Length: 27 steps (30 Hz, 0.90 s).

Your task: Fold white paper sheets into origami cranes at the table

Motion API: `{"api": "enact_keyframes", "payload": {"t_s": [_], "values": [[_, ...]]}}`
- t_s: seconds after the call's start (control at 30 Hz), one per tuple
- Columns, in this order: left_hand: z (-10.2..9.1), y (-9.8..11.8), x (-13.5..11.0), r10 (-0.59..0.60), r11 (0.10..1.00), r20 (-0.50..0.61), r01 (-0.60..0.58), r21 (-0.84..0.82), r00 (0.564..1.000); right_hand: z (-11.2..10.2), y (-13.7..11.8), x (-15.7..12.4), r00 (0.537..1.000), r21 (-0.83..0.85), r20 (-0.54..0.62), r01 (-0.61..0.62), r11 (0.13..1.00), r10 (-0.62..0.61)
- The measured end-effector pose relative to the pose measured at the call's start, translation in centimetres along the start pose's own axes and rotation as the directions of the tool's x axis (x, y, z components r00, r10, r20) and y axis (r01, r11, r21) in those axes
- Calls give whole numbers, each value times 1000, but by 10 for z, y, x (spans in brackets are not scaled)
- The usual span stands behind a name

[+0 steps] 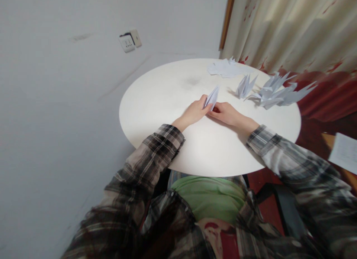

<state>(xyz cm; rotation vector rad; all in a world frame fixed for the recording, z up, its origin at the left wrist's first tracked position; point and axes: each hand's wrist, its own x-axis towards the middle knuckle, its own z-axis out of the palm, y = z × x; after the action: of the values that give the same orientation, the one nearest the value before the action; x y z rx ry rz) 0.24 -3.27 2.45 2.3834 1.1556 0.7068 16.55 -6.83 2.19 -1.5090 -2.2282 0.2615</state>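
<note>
Over the middle of the white round table (212, 151), a folded white paper piece (212, 96) stands on end with its narrow tip upward. My left hand (197, 109) is closed on it, the thumb in front and the fingers behind. My right hand (226, 113) meets it at the lower end, fingers curled and pressed together against the paper. The lower part of the fold is hidden by the fingers. Just right of my hands stands another folded paper piece (244, 86), upright with pointed tips. Beyond it sits a cluster of folded paper cranes (275, 91).
Flat white paper sheets (224, 68) lie at the table's far edge. A wall with a socket (127, 42) is on the left, a curtain (279, 32) at the back right. To the right, below the tabletop, is a paper sheet (345, 152); a black chair armrest (287, 207) is near my right side.
</note>
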Motion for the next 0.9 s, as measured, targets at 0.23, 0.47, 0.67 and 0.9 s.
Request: {"api": "enact_keyframes", "payload": {"t_s": [0.23, 0.47, 0.67, 0.9], "values": [[0, -1, 0, 6, 1000, 5, -6, 14, 1000, -2, -1, -1, 1000, -1, 13, -9, 1000, 9], [1, -2, 1, 19, 1000, 3, -19, 1, 1000, -2, -2, -2, 1000, -15, 17, -17, 1000, 17], [0, -1, 0, 15, 1000, 1, -15, 2, 1000, -2, -3, -1, 1000, -29, 22, -16, 999, 17], [0, -1, 1, 10, 1000, 5, -10, 14, 1000, -1, -3, -1, 999, -31, 19, -33, 999, 34]]}}
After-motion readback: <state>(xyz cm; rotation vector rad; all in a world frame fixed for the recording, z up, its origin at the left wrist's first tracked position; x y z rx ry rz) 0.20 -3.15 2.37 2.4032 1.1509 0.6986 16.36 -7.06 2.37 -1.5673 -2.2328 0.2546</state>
